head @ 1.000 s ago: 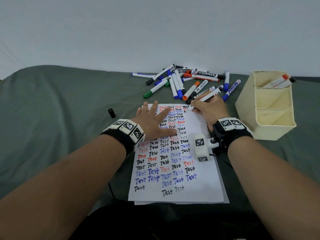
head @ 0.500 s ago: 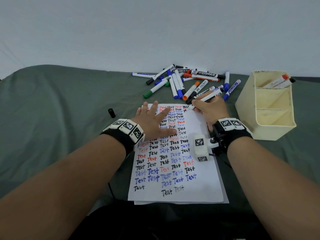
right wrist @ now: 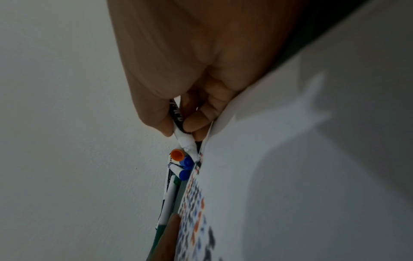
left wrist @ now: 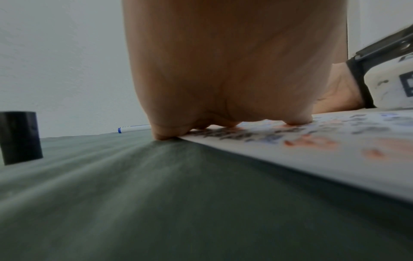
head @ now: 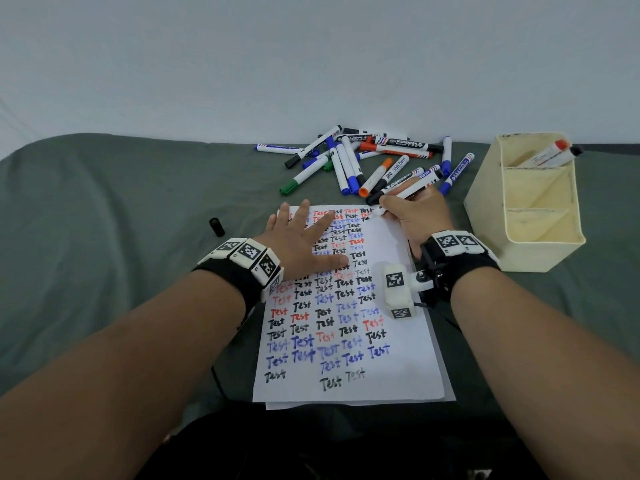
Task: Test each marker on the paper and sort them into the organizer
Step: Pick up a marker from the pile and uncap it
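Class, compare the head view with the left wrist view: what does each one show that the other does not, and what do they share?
Only the head view shows the cream organizer, the pile of markers, and the right hand gripping a marker at the paper's top edge. Only the left wrist view shows the left hand's underside pressing the sheet. Both show the paper, the black cap standing on the green cloth, and the left hand flat.

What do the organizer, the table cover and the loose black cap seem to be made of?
Organizer: likely moulded plastic, cream, matte; thin rigid walls and dividers.
Table cover: looks like woven cloth, grey-green, matte; soft folds and wrinkles.
Cap: probably plastic, black, slightly glossy; smooth small cylinder.
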{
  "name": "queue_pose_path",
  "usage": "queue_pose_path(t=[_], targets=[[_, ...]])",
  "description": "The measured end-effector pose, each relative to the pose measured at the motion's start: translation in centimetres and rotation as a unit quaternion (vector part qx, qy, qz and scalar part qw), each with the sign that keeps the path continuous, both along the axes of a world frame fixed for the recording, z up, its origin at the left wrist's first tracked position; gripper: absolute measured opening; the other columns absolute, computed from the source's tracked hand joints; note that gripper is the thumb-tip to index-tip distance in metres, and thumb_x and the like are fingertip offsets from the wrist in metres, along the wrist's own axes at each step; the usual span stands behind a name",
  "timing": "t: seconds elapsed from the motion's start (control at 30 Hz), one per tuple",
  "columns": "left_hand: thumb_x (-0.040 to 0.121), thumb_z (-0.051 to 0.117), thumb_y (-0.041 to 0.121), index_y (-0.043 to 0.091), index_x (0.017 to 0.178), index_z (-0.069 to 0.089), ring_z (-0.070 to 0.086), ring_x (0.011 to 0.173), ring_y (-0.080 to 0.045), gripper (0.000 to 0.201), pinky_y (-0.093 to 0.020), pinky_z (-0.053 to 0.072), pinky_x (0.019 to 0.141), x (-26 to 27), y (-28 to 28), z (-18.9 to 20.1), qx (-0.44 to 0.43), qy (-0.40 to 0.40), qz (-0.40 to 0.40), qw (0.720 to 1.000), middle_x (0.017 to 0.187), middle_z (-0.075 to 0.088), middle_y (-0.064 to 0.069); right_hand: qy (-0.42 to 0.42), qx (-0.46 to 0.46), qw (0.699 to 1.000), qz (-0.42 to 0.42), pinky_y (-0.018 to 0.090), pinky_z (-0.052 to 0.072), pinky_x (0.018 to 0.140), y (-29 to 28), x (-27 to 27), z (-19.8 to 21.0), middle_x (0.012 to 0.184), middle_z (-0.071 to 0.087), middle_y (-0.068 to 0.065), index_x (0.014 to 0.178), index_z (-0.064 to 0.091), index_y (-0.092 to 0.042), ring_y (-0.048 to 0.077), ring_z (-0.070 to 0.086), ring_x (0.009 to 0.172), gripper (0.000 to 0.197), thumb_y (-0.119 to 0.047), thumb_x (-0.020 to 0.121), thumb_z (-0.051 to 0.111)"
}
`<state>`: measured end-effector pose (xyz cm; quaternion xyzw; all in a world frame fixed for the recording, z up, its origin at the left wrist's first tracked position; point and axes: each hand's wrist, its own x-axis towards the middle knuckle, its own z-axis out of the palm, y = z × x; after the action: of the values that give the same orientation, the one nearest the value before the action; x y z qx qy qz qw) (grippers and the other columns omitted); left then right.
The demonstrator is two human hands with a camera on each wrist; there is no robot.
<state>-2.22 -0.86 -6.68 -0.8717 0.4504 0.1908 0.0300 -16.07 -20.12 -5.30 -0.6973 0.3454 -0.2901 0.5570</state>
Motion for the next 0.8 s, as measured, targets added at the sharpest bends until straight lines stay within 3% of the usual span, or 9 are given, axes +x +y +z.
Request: queue_pose_path(t=[0.2,0.43,0.8], targets=[[0.042,0.007,0.111,0.057,0.148,-0.018,-0.023,0.151,-0.036,0.121,-0.053,-0.007,0.120,-0.06,-0.05,0.10,0.002,0.005,0.001,1.000,0.165,-0.024,0.002,0.015,-0.005,1.000,0.002,0.008,0.043,0.048,-0.27,-0.07,-0.12,0.073,0.072,-0.006,0.091,0.078,-0.009,-0.006,0.062,0.054,0.009,-0.017,0.087,0.076],[0.041,0.006,0.111,0.057,0.149,-0.016,-0.022,0.151,-0.036,0.123,-0.054,-0.007,0.120,-0.08,-0.08,0.03,-0.002,0.002,0.000,1.000,0.165,-0.023,0.001,0.004,0.002,1.000,0.000,0.011,0.045,0.049,-0.22,0.09,-0.28,0.072,0.072,-0.001,0.093,0.075,-0.002,-0.002,0.063,0.053,0.010,-0.010,0.086,0.073],[0.049,0.011,0.111,0.058,0.147,-0.017,-0.023,0.151,-0.036,0.115,-0.054,-0.007,0.120,0.34,-0.02,-0.56,-0.009,0.000,-0.001,1.000,0.165,-0.024,0.003,-0.011,0.006,1.000,-0.009,0.015,0.049,0.051,-0.70,0.23,-0.90,0.062,0.071,-0.005,0.080,0.075,-0.009,0.004,0.063,0.053,0.005,-0.012,0.084,0.074]])
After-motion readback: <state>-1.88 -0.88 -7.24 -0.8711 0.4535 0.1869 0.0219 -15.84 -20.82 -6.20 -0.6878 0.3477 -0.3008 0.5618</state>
